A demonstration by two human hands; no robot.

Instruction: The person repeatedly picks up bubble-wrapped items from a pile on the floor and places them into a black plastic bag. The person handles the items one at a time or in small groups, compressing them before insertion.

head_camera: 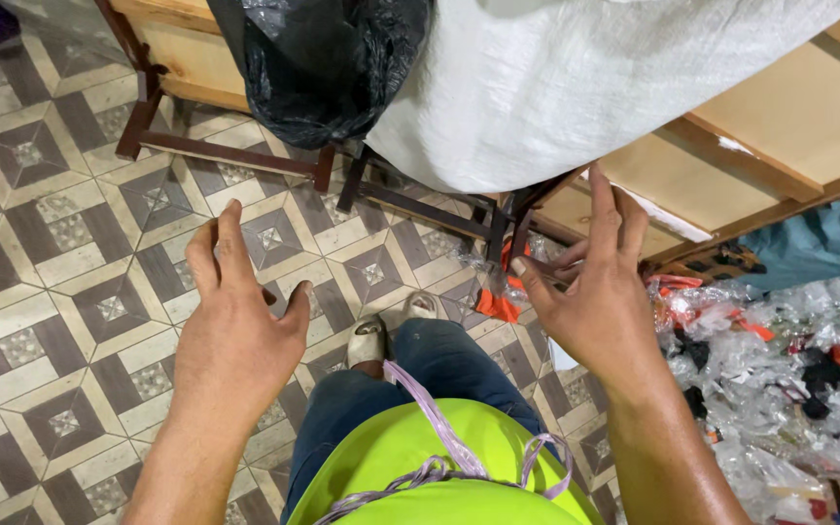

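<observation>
Above the tiled floor both hands hover empty; left hand spread open, right hand open with fingers loose, nearest the white sack on the far table; that sack overhangs, so I reckon a clumsy grab could tip it off.

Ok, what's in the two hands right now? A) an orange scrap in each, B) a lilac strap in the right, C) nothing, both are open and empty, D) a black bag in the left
C: the left hand and right hand hang open over the tiled floor, fingers spread, holding nothing; the lilac strap lies on the yellow-green shirt.
</observation>
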